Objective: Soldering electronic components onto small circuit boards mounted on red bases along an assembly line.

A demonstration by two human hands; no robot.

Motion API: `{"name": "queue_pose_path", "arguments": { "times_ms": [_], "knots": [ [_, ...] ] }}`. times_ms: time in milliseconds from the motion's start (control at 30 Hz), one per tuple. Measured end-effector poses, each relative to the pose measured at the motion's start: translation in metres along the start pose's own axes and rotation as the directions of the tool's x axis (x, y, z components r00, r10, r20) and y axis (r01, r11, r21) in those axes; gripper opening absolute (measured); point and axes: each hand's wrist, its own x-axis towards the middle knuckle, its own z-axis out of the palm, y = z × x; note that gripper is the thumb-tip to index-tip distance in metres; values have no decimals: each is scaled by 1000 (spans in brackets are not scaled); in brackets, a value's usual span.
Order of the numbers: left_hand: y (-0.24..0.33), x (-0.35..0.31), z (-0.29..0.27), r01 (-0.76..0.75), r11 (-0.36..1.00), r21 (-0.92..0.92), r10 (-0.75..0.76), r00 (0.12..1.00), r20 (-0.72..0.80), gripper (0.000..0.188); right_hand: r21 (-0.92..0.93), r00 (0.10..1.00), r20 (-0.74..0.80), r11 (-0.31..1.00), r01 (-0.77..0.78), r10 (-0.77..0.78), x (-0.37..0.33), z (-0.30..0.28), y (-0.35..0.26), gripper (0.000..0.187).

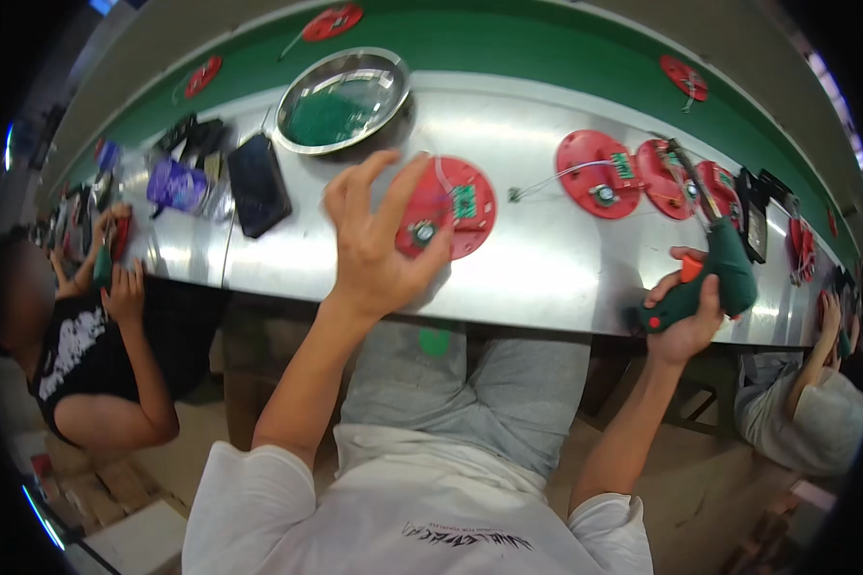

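My left hand (369, 235) hovers at the left side of a round red plate (478, 182) on the metal bench. Its fingers are spread and curved, and nothing shows between them. The thumb lies over the plate's lower edge; whether it touches cannot be made out. A small green circuit board (464, 201), a round silver part (422, 233) and thin wires sit on this plate. In my right hand (686, 321) is a green cordless screwdriver (731, 273) with an orange trigger. Its long bit points up and away, over more red plates (599, 174) on the right.
A steel bowl (401, 81) with green contents stands at the far side. Left of it lie a black box-like object (257, 187) and a purple package (177, 187). Behind runs a green belt (508, 48) carrying red plates. Co-workers sit at left (115, 383) and right (805, 412).
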Motion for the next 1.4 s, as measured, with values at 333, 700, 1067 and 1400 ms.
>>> {"name": "queue_pose_path", "arguments": {
  "times_ms": [333,700,1067,1400],
  "knots": [
    [-34,114,54,-307,926,221,271,945,182,20,248,952,-285,968,-38,110,-2,5,8,35],
    [-41,136,128,107,887,449,-303,870,390,35,242,903,-399,968,-61,156,-2,-2,18,44],
    [-191,278,138,113,791,601,-296,931,215,27,34,857,-514,999,-20,35,-7,9,11,44],
    [-311,276,126,447,869,214,-471,879,73,39,101,858,-503,993,-64,106,3,15,20,41]
  ]
}}
